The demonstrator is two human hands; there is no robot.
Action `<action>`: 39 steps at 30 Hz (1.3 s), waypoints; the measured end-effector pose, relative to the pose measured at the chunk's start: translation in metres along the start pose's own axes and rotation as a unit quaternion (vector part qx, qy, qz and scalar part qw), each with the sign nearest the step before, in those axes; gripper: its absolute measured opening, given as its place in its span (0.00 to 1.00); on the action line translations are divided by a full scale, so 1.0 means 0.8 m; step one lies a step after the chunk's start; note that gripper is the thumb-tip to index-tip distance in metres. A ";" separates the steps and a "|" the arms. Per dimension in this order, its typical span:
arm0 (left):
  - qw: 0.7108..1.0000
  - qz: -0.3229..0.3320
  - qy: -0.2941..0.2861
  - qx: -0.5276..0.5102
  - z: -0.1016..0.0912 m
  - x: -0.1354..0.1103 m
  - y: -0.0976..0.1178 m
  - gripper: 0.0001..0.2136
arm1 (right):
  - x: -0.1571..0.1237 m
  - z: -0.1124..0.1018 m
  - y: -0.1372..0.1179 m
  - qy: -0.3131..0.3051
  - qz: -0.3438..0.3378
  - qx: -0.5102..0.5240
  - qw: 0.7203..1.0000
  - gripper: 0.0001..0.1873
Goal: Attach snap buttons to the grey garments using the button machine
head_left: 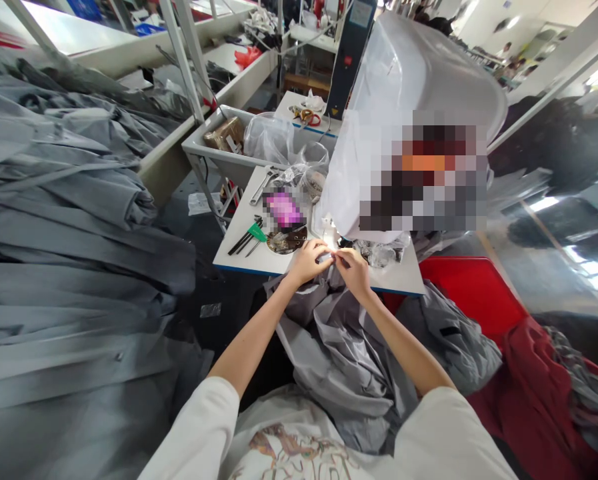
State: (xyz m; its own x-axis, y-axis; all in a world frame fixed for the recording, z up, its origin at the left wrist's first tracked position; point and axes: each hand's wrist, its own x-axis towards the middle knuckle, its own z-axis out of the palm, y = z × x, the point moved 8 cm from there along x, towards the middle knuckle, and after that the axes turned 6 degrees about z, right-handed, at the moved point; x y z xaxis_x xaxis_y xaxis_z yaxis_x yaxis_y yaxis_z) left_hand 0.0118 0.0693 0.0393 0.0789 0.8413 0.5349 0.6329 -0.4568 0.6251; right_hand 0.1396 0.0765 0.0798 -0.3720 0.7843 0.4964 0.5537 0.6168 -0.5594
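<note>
A grey garment (349, 327) lies bunched across my lap, and its upper edge runs up to the front of a white worktable (229, 250). My left hand (309, 262) rests at the table's front edge, fingers curled on the grey cloth. Close beside it, my right hand (353, 270) pinches the cloth's edge, thumb and fingertips together. The fingertips of both hands nearly meet under a bright light, just below a large machine (389, 73) with a white cover. Any small part between the fingertips is too small to make out.
Left of my hands lie a phone (285, 208), dark thin tools with a green tag (257, 232) and a wrench (263, 185). Grey cloth (79, 267) is heaped at the far left. On the right are a red bin (471, 287) and dark red cloth (539, 380).
</note>
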 end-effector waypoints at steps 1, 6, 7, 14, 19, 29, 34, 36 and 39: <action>1.000 0.001 0.001 0.000 0.000 0.000 0.000 0.08 | -0.002 0.002 -0.001 -0.006 -0.010 -0.014 1.000 0.11; 1.000 -0.003 -0.001 0.002 -0.001 0.000 0.000 0.08 | -0.006 0.005 0.000 -0.001 -0.022 -0.036 0.999 0.12; 1.000 -0.003 -0.001 0.002 -0.001 0.000 0.000 0.08 | -0.006 0.005 0.000 0.000 -0.022 -0.037 0.999 0.12; 1.000 -0.005 0.000 0.001 -0.001 0.000 0.001 0.08 | -0.030 0.015 0.002 -0.064 -0.049 -0.089 0.993 0.22; 1.000 -0.006 -0.004 0.002 -0.001 0.000 0.001 0.10 | -0.025 -0.001 -0.001 -0.022 -0.017 -0.024 0.999 0.18; 1.000 0.006 -0.003 0.008 0.003 -0.001 -0.004 0.09 | 0.004 0.010 0.023 0.005 0.078 0.092 0.993 0.12; 1.000 0.001 -0.011 0.008 0.005 -0.001 -0.006 0.09 | 0.001 0.005 0.018 0.004 0.060 0.084 0.995 0.12; 1.000 -0.003 -0.015 0.008 0.005 -0.001 -0.005 0.10 | 0.007 -0.015 0.016 0.025 0.044 0.053 0.997 0.11; 1.000 -0.006 -0.017 0.007 0.003 0.000 -0.002 0.10 | 0.028 -0.063 0.042 0.096 0.078 -0.029 0.992 0.11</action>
State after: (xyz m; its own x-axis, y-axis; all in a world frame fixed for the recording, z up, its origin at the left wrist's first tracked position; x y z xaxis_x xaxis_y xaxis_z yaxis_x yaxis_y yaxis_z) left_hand 0.0123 0.0705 0.0370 0.0969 0.8559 0.5080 0.6447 -0.4428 0.6231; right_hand 0.1874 0.1112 0.1058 -0.1329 0.8394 0.5270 0.6381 0.4794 -0.6025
